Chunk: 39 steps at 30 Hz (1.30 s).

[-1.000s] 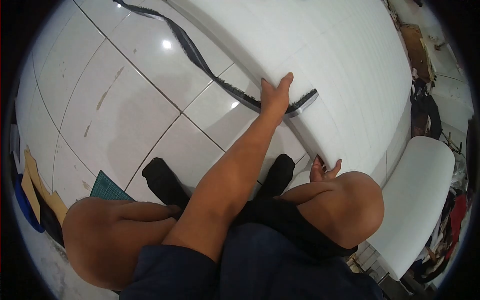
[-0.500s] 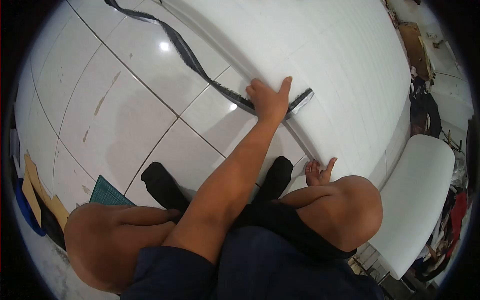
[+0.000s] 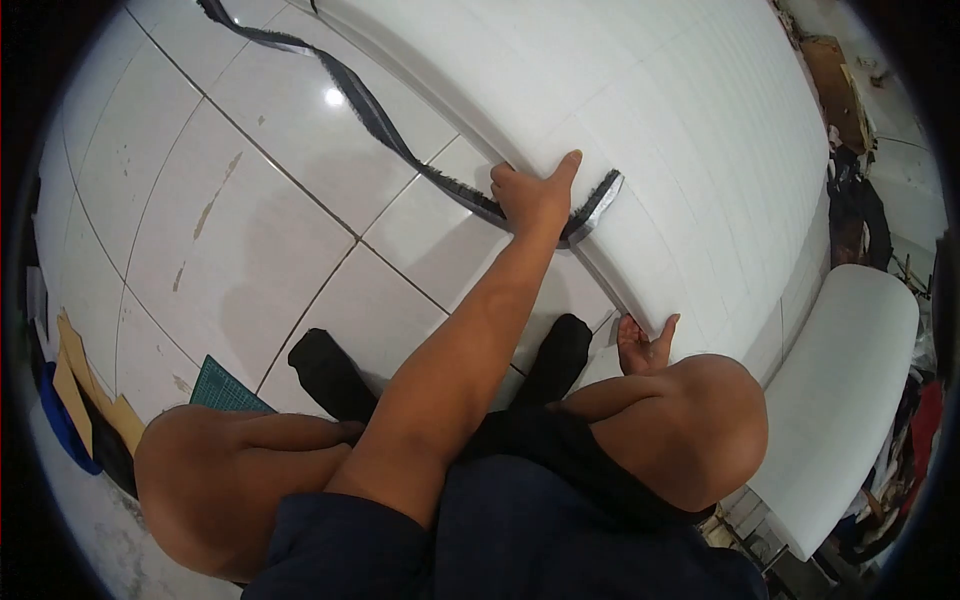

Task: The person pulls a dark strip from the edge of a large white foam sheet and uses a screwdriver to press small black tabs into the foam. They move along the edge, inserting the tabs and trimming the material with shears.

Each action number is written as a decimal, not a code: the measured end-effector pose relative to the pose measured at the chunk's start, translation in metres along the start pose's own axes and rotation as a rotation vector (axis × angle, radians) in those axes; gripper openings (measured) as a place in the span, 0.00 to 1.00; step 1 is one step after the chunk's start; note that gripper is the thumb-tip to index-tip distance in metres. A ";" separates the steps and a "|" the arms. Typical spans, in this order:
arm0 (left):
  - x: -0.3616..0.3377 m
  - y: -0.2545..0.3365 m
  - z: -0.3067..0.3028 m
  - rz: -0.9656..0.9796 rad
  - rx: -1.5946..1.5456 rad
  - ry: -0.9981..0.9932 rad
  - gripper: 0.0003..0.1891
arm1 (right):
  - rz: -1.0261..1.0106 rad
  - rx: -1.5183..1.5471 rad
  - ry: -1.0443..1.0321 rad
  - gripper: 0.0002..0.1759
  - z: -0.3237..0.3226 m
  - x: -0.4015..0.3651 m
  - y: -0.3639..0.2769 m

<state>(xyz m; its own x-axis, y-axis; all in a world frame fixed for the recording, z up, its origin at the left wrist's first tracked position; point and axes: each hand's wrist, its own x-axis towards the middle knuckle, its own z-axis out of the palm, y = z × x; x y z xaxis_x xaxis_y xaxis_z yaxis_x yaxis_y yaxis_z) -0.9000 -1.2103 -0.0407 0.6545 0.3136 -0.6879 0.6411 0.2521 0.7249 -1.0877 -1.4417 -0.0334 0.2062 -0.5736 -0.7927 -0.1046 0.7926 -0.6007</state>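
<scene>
My left hand (image 3: 535, 200) is at the near edge of a large white padded sheet (image 3: 690, 150), thumb lying on top and fingers bent over the edge. A dark frayed strip (image 3: 375, 115) with a grey band runs across the floor and passes at this hand; its short end rests on the sheet, just right of the hand. Lower down, partly behind my right knee, my right hand (image 3: 645, 345) has its fingers at the sheet's edge and its thumb over the top. Both hands grip the edge; some fingertips are hidden.
A white roll (image 3: 840, 400) lies to the right, near piled cloth (image 3: 920, 430). On the left are a green cutting mat (image 3: 225, 388), brown card pieces (image 3: 75, 370) and a blue item (image 3: 62, 425). My feet in dark socks (image 3: 560, 350) rest on the white tiles (image 3: 270, 240).
The strip's short end stands slightly higher beside my left hand, with more of its grey band showing. The view has shifted a little; both hands keep their places at the edge.
</scene>
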 end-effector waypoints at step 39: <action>-0.005 0.013 0.012 -0.145 0.048 0.004 0.69 | -0.060 -0.237 -0.073 0.59 -0.025 0.007 -0.005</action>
<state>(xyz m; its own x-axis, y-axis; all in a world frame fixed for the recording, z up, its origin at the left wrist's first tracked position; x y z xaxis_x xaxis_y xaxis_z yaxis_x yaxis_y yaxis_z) -0.8906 -1.2200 -0.0281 0.5521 0.2806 -0.7851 0.7472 0.2513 0.6152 -1.1103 -1.4553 -0.0387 0.2873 -0.5949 -0.7507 -0.3139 0.6820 -0.6606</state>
